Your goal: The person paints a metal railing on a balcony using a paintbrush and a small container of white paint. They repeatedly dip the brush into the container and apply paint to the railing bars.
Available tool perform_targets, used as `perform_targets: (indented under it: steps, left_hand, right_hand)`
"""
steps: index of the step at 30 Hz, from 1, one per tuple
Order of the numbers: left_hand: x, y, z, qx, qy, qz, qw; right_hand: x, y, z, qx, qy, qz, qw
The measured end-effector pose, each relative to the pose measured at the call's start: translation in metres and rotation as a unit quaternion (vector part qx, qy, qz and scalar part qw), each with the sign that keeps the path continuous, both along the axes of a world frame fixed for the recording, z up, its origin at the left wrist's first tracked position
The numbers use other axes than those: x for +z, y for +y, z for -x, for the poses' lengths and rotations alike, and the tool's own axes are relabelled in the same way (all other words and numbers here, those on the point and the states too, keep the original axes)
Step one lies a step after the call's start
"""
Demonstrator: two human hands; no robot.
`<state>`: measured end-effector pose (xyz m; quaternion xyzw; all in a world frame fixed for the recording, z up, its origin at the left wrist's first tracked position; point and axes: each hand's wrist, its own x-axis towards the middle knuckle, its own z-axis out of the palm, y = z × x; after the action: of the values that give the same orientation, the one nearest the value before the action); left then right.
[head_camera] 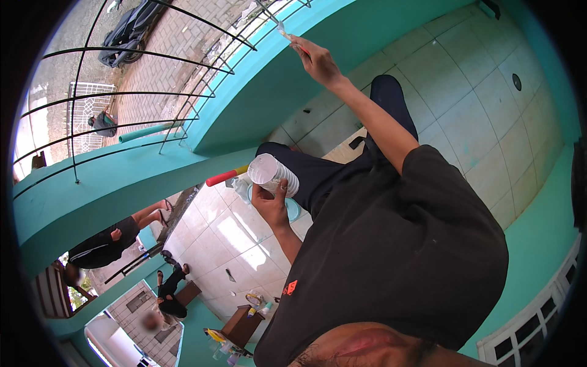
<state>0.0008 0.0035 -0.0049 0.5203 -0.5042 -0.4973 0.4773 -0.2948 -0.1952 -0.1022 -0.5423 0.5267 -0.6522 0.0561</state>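
Note:
My left hand (271,202) grips a white ribbed plastic cup (286,180) in front of my left thigh. The cup's mouth is turned towards the upper left, and its inside looks whitish; what it holds is unclear. My right hand (317,62) is stretched out with a small paintbrush (286,35) held in its fingers. Part of the brush's red handle shows behind the fingers. Its pale bristles are at the black metal grille (220,69), above the turquoise ledge (229,85); whether they touch a bar cannot be made out.
Behind the cup is a red and yellow handle (222,177), near a light-blue container (292,209) on the tiled floor (220,238). A brown wooden box (238,326) stands by bottles. One person (110,241) is beyond the wall, another (169,298) sits. A motorcycle (130,34) is outside.

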Motion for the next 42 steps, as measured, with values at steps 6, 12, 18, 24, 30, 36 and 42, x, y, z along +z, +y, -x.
perform_targets:
  steps: [6, 12, 18, 24, 30, 36, 42]
  left_hand:
    - [-0.002, 0.0, -0.002, -0.004, -0.008, 0.0, 1.0]
    - [-0.002, 0.005, -0.006, 0.013, 0.0, -0.005, 1.0]
    - [-0.006, 0.003, -0.008, -0.004, 0.01, -0.01, 1.0]
    - [-0.009, 0.003, -0.011, -0.002, 0.01, 0.002, 1.0]
    - [-0.005, 0.005, -0.012, 0.015, -0.001, 0.017, 1.0]
    - [-0.006, 0.007, -0.011, 0.008, 0.001, 0.01, 1.0]
    - [-0.009, 0.004, -0.007, -0.005, 0.0, 0.004, 1.0]
  right_hand:
    - [0.003, -0.002, 0.023, 0.001, 0.085, 0.029, 0.996]
    - [0.019, -0.002, 0.046, -0.07, -0.005, 0.045, 0.997]
    - [0.005, -0.01, 0.015, -0.046, 0.071, 0.013, 0.996]
    - [-0.001, 0.006, 0.0, 0.053, 0.048, -0.004, 0.997]
    - [0.006, -0.006, 0.035, -0.025, 0.055, -0.006, 0.998]
    - [0.024, 0.02, 0.03, -0.062, -0.159, 0.042, 0.984]
    - [0.068, 0.021, 0.044, 0.097, -0.524, 0.123, 0.837]
